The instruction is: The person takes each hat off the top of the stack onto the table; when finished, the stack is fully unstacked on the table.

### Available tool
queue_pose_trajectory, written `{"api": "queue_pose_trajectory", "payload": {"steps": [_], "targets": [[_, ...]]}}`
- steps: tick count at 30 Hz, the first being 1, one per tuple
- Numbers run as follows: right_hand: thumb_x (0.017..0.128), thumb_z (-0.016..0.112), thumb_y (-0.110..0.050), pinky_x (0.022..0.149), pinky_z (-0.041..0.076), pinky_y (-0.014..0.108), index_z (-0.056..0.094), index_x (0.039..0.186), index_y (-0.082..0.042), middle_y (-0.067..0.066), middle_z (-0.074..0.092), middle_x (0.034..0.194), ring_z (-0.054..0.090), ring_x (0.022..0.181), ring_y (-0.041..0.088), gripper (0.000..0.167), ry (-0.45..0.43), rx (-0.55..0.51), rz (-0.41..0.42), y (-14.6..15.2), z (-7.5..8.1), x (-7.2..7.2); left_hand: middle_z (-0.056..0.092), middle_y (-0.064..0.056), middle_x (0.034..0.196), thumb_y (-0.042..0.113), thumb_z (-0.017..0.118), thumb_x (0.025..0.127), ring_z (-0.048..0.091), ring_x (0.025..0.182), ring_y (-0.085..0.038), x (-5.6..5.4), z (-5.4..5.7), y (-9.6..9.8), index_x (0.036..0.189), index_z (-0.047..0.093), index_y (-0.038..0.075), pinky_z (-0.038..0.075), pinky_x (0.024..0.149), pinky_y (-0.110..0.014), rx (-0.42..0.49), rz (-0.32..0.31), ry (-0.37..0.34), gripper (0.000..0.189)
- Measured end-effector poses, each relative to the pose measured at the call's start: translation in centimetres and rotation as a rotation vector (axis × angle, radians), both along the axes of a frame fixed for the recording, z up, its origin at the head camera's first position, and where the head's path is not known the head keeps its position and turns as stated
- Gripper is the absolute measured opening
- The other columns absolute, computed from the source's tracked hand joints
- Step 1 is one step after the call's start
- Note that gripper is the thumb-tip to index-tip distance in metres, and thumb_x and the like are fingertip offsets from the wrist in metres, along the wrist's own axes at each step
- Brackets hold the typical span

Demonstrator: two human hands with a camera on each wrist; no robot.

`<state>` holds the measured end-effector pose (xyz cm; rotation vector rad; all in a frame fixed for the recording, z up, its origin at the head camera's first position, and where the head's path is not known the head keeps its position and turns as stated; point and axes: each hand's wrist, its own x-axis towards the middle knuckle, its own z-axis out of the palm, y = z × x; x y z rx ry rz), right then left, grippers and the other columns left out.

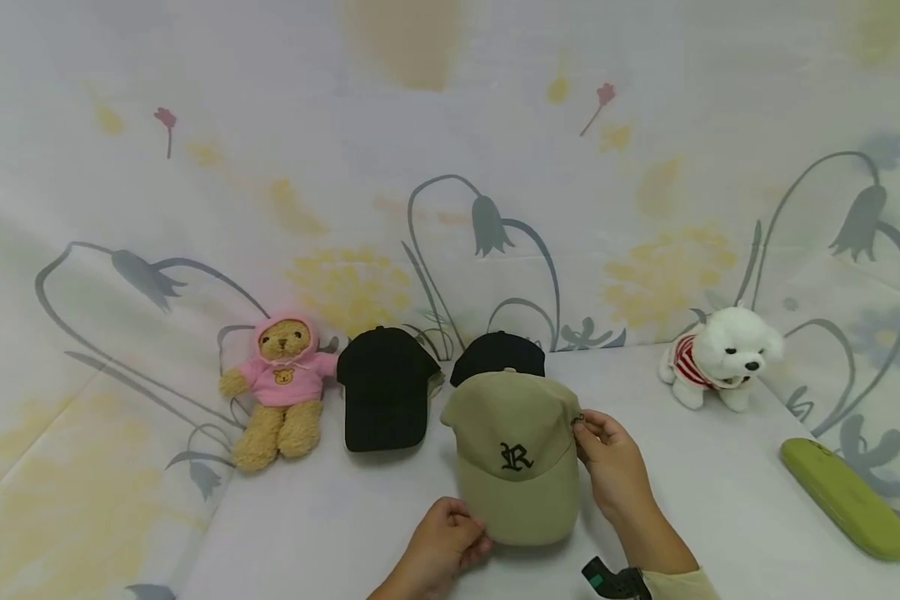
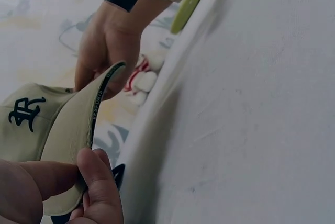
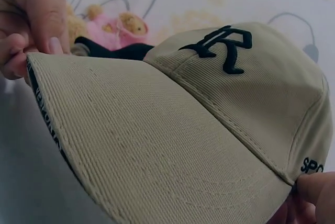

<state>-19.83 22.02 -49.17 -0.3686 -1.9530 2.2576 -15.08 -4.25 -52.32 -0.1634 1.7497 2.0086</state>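
Observation:
Both hands hold a beige baseball cap (image 1: 521, 417) with a dark embroidered R on its front, brim toward the person. My left hand (image 1: 444, 540) pinches the brim's left edge between thumb and fingers, as the left wrist view shows close up (image 2: 78, 187). At the cap's right side, my right hand (image 1: 615, 467) pinches the edge where crown meets brim, beside small dark lettering. A black cap (image 1: 499, 354) stands right behind the beige one and is partly hidden by it. Another black cap (image 1: 384, 387) sits to the left, brim facing forward.
A teddy bear (image 1: 281, 392) in a pink hoodie sits left of the caps. Toward the back right stands a white plush dog (image 1: 735, 350) in a red-striped top. A long green case (image 1: 846, 498) lies at the right. A patterned cloth (image 1: 450, 125) hangs behind the white table (image 1: 292, 533).

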Motion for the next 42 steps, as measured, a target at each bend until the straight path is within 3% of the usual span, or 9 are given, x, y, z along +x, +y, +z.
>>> {"api": "queue_pose_trajectory", "payload": {"steps": [8,12,21,27,33,42], "targets": [[0.109,0.058,-0.015,0.086,0.055,0.017,0.057,0.131,-0.004,-0.010,0.061,0.103,0.063,0.097,0.002,0.025,-0.003,0.003,-0.045,3.3,-0.7,2.1,0.066,-0.012,0.091,0.003,0.067,0.099,0.070,0.078,-0.015,0.8,-0.6,3.5,0.109,0.048,0.002,0.062,0.074,-0.028,-0.105,-0.088,-0.015,0.021],[0.108,0.061,-0.018,0.084,0.055,0.015,0.059,0.127,-0.010,-0.012,0.062,0.103,0.062,0.096,0.002,0.021,-0.009,-0.012,-0.053,5.3,-1.1,3.1,0.070,-0.012,0.088,0.005,0.069,0.099,0.072,0.077,-0.014,1.2,-0.6,5.0,0.105,0.049,0.004,0.062,0.073,-0.029,-0.177,-0.144,0.022,0.021],[0.107,0.062,-0.021,0.083,0.054,0.014,0.057,0.127,-0.012,-0.012,0.060,0.104,0.060,0.096,0.001,0.023,-0.026,-0.008,-0.078,8.8,-1.7,3.7,0.067,-0.009,0.082,0.002,0.065,0.098,0.071,0.070,-0.012,1.2,-0.3,8.2,0.099,0.050,0.006,0.062,0.069,-0.026,-0.167,-0.148,0.086,0.016],[0.107,0.061,-0.021,0.079,0.054,0.014,0.055,0.127,-0.011,-0.014,0.061,0.100,0.060,0.093,-0.001,0.023,-0.003,0.027,-0.087,10.2,-1.6,2.7,0.063,-0.010,0.085,-0.002,0.064,0.097,0.069,0.069,-0.011,0.1,-0.4,9.9,0.100,0.051,0.005,0.062,0.068,-0.025,-0.139,-0.135,0.080,0.015],[0.107,0.062,-0.018,0.076,0.054,0.014,0.058,0.121,-0.012,-0.015,0.063,0.094,0.061,0.088,-0.001,0.015,0.043,0.046,-0.085,11.5,-1.2,0.4,0.060,-0.009,0.085,-0.004,0.065,0.095,0.068,0.066,-0.011,-2.0,-0.2,11.9,0.097,0.051,0.006,0.060,0.064,-0.023,-0.205,-0.086,0.101,0.018],[0.110,0.054,-0.022,0.079,0.054,0.014,0.046,0.142,0.000,-0.017,0.059,0.100,0.059,0.091,-0.002,0.039,-0.026,0.221,-0.057,13.7,-0.7,-3.6,0.066,-0.007,0.072,0.000,0.067,0.096,0.066,0.060,-0.008,-5.1,0.3,14.4,0.088,0.049,0.010,0.054,0.057,-0.020,-0.317,-0.081,0.166,0.022]]}}
